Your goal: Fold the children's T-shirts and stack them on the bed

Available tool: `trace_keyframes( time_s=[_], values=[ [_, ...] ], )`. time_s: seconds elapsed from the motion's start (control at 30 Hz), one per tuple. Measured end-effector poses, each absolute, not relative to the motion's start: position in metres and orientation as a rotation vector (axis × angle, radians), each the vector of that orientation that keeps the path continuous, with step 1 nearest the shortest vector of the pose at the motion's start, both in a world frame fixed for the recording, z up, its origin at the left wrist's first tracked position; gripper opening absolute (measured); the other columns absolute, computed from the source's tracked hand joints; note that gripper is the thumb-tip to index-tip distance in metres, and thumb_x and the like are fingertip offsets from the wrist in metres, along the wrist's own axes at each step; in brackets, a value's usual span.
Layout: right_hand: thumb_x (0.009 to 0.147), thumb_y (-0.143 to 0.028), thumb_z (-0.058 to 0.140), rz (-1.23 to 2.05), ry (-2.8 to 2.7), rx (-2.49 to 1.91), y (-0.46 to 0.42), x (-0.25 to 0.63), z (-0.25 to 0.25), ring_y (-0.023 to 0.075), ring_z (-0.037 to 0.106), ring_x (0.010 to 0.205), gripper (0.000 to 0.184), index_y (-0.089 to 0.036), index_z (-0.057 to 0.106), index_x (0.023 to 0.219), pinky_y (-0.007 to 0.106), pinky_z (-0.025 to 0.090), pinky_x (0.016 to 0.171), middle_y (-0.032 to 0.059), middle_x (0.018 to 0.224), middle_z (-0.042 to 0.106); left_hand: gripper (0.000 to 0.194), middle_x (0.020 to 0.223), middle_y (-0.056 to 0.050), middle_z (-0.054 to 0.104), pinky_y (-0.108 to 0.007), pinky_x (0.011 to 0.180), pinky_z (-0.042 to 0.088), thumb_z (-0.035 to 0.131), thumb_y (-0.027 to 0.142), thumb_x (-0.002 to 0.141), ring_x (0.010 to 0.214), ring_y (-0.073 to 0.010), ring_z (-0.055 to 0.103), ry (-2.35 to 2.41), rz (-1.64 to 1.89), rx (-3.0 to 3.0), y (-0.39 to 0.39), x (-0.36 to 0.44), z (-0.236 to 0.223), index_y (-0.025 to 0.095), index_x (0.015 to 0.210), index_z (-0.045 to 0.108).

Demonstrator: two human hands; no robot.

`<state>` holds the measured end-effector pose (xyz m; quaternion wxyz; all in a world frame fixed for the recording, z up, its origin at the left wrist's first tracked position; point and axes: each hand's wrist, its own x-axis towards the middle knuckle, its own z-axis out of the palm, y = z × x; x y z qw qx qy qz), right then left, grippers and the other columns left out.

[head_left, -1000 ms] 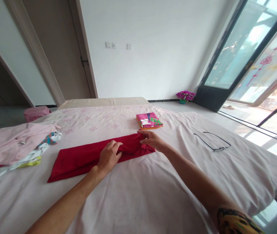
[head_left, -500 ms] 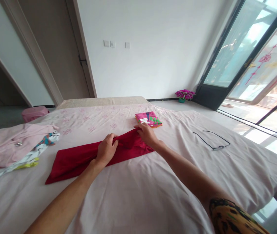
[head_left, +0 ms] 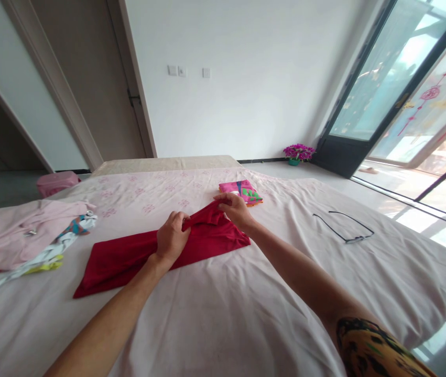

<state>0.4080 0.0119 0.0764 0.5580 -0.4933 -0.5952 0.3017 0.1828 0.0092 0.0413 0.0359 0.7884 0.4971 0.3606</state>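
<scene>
Red cloth (head_left: pixel 207 243), likely light, soft and limp, suits edge holds, where left hand (head_left: pixel 172 238) and right hand (head_left: pixel 236 210) pinch its lifted fold.

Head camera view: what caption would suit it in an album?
Two bare hands lift the edge of a folded red cloth on a pale pink bedsheet.
</scene>
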Motion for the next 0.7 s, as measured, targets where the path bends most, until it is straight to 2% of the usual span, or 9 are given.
trace_keyframes(
  time_s=[0.13, 0.27, 0.43, 0.5, 0.57, 0.63, 0.7],
  values=[
    [0.066, -0.014, 0.057, 0.742, -1.387, -1.172, 0.001, 0.412, 0.074, 0.0165, 0.065, 0.083, 0.035, -0.017, 0.069, 0.099, 0.031, 0.053, 0.079, 0.0027, 0.091, 0.070, 0.020, 0.102, -0.004, 0.060, -0.029, 0.072, 0.049, 0.058, 0.013, 0.080, 0.095, -0.0208, 0.062, 1.523, 1.108, 2.471, 0.007, 0.183, 0.039, 0.024, 0.096, 0.055],
    [0.064, -0.014, 0.060, 0.915, -1.258, -1.244, -0.026, 0.418, 0.066, 0.0151, 0.064, 0.075, 0.035, -0.017, 0.070, 0.097, 0.028, 0.053, 0.072, 0.0012, 0.084, 0.069, 0.028, 0.099, -0.003, 0.059, -0.032, 0.080, 0.049, 0.054, 0.004, 0.076, 0.096, -0.0206, 0.060, 1.312, 0.910, 2.640, -0.009, 0.179, 0.029, 0.025, 0.094, 0.054],
    [0.075, -0.025, 0.064, 1.135, -1.116, -1.453, -0.058, 0.436, 0.052, 0.0153, 0.064, 0.067, 0.019, -0.017, 0.068, 0.091, 0.026, 0.054, 0.057, 0.0014, 0.073, 0.066, 0.040, 0.101, -0.003, 0.059, -0.035, 0.091, 0.048, 0.051, -0.001, 0.073, 0.100, -0.0212, 0.057, 1.051, 0.751, 2.765, -0.027, 0.170, 0.022, 0.026, 0.102, 0.055],
    [0.078, -0.026, 0.063, 1.111, -1.131, -1.578, -0.063, 0.442, 0.048, 0.0148, 0.063, 0.062, 0.020, -0.017, 0.067, 0.096, 0.021, 0.049, 0.047, 0.0015, 0.070, 0.065, 0.038, 0.101, -0.004, 0.059, -0.036, 0.091, 0.047, 0.051, 0.003, 0.076, 0.100, -0.0218, 0.056, 1.016, 0.730, 2.774, -0.030, 0.166, 0.022, 0.026, 0.105, 0.057],
    [0.081, -0.026, 0.062, 1.079, -1.174, -1.642, -0.063, 0.445, 0.044, 0.0141, 0.063, 0.060, 0.028, -0.017, 0.065, 0.107, 0.019, 0.042, 0.040, 0.0033, 0.078, 0.067, 0.036, 0.101, -0.004, 0.060, -0.036, 0.091, 0.047, 0.051, 0.005, 0.079, 0.099, -0.0220, 0.056, 0.972, 0.720, 2.778, -0.031, 0.163, 0.024, 0.026, 0.107, 0.059],
    [0.082, -0.027, 0.062, 1.029, -1.239, -1.651, -0.059, 0.445, 0.040, 0.0124, 0.063, 0.058, 0.038, -0.019, 0.062, 0.120, 0.018, 0.040, 0.040, 0.0048, 0.092, 0.069, 0.037, 0.100, -0.004, 0.060, -0.036, 0.090, 0.047, 0.050, 0.005, 0.081, 0.098, -0.0215, 0.055, 0.917, 0.708, 2.780, -0.031, 0.162, 0.025, 0.026, 0.108, 0.063],
    [0.083, -0.028, 0.063, 0.955, -1.300, -1.651, -0.053, 0.445, 0.036, 0.0106, 0.063, 0.057, 0.047, -0.023, 0.057, 0.129, 0.020, 0.043, 0.045, 0.0043, 0.099, 0.070, 0.038, 0.099, -0.004, 0.060, -0.035, 0.089, 0.047, 0.047, 0.004, 0.082, 0.097, -0.0209, 0.055, 0.874, 0.694, 2.772, -0.031, 0.162, 0.026, 0.027, 0.108, 0.066]
  ],
)
